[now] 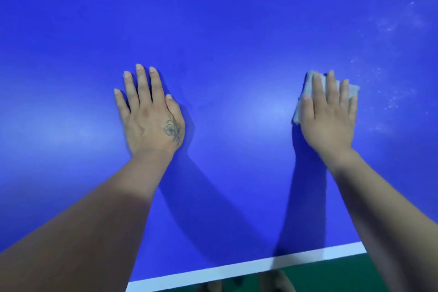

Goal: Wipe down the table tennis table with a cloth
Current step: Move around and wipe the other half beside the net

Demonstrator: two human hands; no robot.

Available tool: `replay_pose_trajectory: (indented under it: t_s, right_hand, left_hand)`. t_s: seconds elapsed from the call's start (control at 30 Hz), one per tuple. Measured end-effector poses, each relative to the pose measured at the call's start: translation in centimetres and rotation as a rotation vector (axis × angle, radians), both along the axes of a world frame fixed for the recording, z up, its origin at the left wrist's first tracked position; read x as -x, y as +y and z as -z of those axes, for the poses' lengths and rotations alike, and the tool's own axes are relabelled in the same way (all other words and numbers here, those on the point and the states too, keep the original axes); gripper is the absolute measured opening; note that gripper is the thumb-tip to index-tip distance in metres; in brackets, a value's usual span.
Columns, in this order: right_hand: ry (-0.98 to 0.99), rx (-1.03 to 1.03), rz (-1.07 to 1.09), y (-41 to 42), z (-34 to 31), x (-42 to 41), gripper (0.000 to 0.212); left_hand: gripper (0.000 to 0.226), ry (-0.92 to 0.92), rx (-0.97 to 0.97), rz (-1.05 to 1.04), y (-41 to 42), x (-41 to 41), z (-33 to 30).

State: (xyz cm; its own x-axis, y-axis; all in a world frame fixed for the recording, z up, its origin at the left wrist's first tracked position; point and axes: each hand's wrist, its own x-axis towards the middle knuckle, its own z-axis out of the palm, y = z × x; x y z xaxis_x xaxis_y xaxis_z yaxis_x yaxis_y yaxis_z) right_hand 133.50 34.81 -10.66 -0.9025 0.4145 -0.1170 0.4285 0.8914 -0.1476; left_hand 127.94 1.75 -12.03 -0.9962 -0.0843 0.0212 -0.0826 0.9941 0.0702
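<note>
From the head view, your right hand (pixel 330 111) presses flat, fingers straight, on the grey cloth (pixel 308 87) lying on the blue table (pixel 225 31). Your left hand (pixel 149 111), well apart to the left of this grip, rests open, holding nothing. White specks (pixel 388 92) lie just right of the cloth.

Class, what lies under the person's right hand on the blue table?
A pale grey cloth lies flat under the right hand, on the blue table. Its edges show; its middle is covered.
</note>
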Motion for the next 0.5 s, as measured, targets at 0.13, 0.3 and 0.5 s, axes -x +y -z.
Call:
replay_pose_trajectory:
  t_s: [0.13,0.3,0.5]
  right_hand:
    - [-0.006,0.034,0.016,-2.9,0.3,5.5,0.062]
    - [0.101,-0.023,-0.249,-9.5,1.2,4.1,0.062]
    - [0.081,0.028,-0.485,-12.5,0.2,-9.1,0.057]
  left_hand:
    - [0.066,0.018,-0.005,0.005,0.1,0.0,0.0]
    - [0.066,0.041,0.005,0.02,-0.1,0.0,0.1]
    - [0.066,0.036,-0.004,0.055,0.1,-0.3,-0.3]
